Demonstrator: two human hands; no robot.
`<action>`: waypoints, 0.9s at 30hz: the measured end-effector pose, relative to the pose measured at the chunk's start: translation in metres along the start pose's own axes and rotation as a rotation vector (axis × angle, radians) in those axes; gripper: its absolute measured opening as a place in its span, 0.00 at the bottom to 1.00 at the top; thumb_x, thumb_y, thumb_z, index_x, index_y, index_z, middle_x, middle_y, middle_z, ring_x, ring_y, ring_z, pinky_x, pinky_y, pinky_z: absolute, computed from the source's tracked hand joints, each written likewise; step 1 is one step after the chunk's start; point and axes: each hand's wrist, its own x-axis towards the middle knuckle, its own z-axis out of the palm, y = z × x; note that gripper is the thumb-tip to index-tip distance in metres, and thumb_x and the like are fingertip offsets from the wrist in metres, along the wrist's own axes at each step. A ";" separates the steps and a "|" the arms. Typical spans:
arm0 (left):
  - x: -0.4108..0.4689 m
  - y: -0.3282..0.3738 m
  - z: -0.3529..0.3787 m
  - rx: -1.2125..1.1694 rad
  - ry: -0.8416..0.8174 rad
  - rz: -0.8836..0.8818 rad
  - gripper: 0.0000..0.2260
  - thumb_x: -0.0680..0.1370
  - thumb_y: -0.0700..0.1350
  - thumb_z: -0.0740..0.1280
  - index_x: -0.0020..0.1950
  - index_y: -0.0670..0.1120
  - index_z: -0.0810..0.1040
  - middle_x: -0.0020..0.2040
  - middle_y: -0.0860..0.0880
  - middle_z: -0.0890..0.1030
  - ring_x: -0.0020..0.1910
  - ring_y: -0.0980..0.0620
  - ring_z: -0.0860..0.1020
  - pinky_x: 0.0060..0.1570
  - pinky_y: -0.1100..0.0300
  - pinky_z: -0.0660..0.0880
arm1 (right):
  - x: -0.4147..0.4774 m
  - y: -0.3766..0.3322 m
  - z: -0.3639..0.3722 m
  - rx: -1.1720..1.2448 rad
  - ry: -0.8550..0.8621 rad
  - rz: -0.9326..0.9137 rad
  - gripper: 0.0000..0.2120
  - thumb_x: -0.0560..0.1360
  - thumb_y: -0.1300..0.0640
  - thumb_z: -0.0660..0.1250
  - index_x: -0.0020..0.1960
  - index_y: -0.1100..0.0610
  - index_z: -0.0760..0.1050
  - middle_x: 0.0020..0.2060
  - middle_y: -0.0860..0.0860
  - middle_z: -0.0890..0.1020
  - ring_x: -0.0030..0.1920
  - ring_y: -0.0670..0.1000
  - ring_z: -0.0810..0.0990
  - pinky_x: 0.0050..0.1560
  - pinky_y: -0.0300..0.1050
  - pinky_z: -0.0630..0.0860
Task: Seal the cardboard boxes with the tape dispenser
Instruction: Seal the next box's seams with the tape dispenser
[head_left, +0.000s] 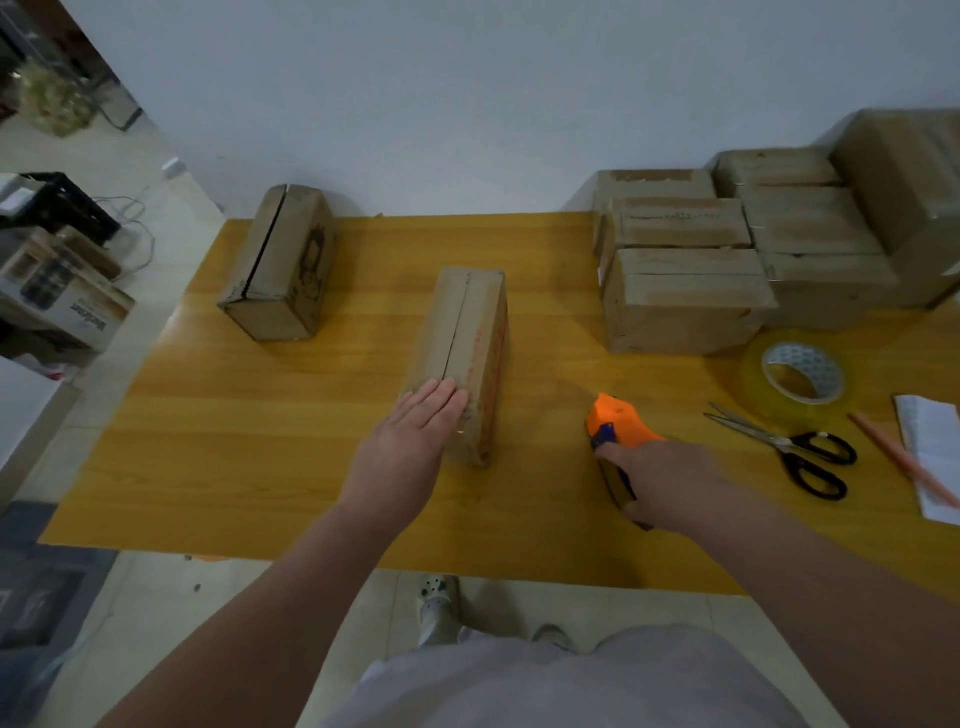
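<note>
Your table (291, 467) spreads wide under both arms, with a stack of cardboard boxes (727, 270) banked against the wall at 1 o'clock. The centre box (467, 332) lies dead ahead at 12 o'clock, its long axis and dark top seam running straight from 6 to 12. A second box (283, 260) sits well apart at 11 o'clock, its seam also lengthwise. Your left hand (410, 436) lies flat, fingers straight, pressing the near end of the centre box's top. Your right hand (670, 483), at 3 o'clock of that box and clear of it, is curled round the orange tape dispenser (618, 423), which rests on the table, nose toward 11 o'clock. By this reading the right hand carries it across bare table to the seam. A tape roll (795, 374), scissors (800, 452), a paper (930, 441) and a pencil (904, 462) lie farther right, out of the path.
</note>
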 end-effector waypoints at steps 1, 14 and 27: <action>0.000 -0.001 0.003 0.013 0.040 -0.007 0.27 0.69 0.31 0.75 0.67 0.42 0.75 0.66 0.44 0.77 0.65 0.46 0.75 0.66 0.48 0.61 | 0.002 -0.002 -0.003 -0.026 0.018 0.014 0.25 0.78 0.51 0.62 0.72 0.42 0.59 0.57 0.49 0.78 0.55 0.54 0.78 0.40 0.45 0.72; 0.038 -0.026 -0.039 0.061 0.299 0.083 0.07 0.69 0.32 0.71 0.43 0.41 0.83 0.43 0.44 0.85 0.41 0.44 0.83 0.52 0.48 0.78 | 0.013 -0.041 -0.078 0.658 0.552 -0.347 0.30 0.75 0.50 0.70 0.74 0.41 0.63 0.69 0.43 0.67 0.67 0.47 0.67 0.67 0.45 0.67; 0.116 -0.011 -0.082 -0.102 -0.101 -0.061 0.12 0.78 0.49 0.67 0.60 0.50 0.78 0.59 0.50 0.79 0.61 0.47 0.74 0.63 0.51 0.67 | 0.032 -0.046 -0.082 1.291 0.327 -0.393 0.16 0.78 0.60 0.67 0.63 0.48 0.73 0.55 0.39 0.76 0.58 0.47 0.75 0.49 0.38 0.75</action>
